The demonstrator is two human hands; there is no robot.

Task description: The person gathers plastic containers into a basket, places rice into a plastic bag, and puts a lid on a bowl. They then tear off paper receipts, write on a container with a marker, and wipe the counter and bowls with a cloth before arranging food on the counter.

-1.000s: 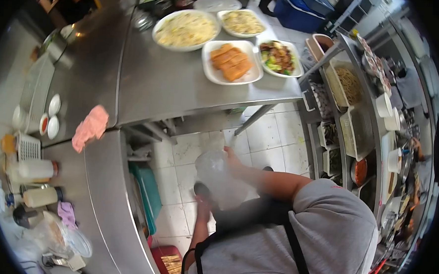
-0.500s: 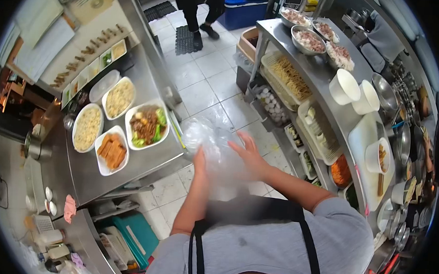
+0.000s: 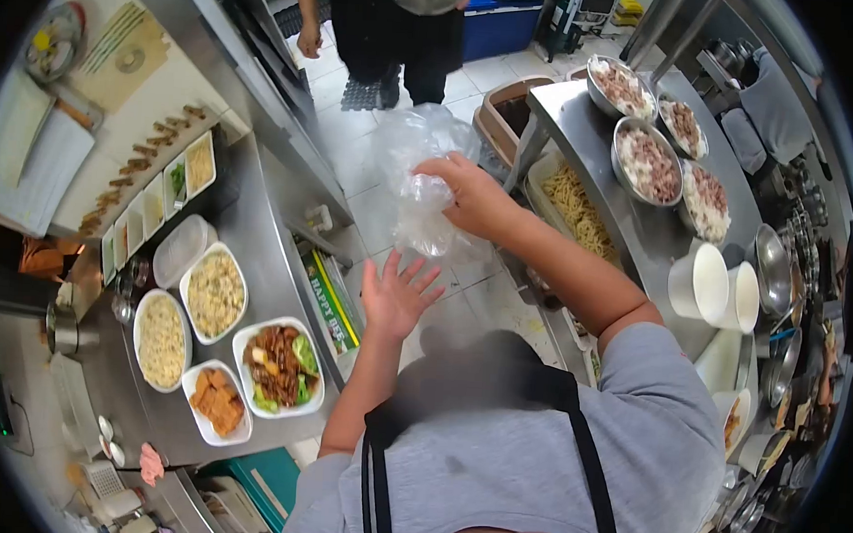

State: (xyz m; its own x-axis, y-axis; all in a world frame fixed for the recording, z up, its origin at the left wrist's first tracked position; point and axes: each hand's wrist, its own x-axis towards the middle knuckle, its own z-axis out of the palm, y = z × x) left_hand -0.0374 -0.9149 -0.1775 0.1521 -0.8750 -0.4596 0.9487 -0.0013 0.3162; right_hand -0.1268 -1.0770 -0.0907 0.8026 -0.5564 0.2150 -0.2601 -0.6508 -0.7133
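While clear plastic (image 3: 409, 140) is gripped by the right hand (image 3: 469, 199) at upper centre, held out over the floor (image 3: 455, 316), presumably to clear the steel counter (image 3: 259, 195), the left hand (image 3: 396, 302) is spread wide, empty, just below. Filled dishes (image 3: 281, 365) are grouped at left, set flat, presumably against spilling.

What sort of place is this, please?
Probably a restaurant kitchen: bowls of rice with chopped meat on a metal shelf unit, filled takeaway-style containers and a steel counter.
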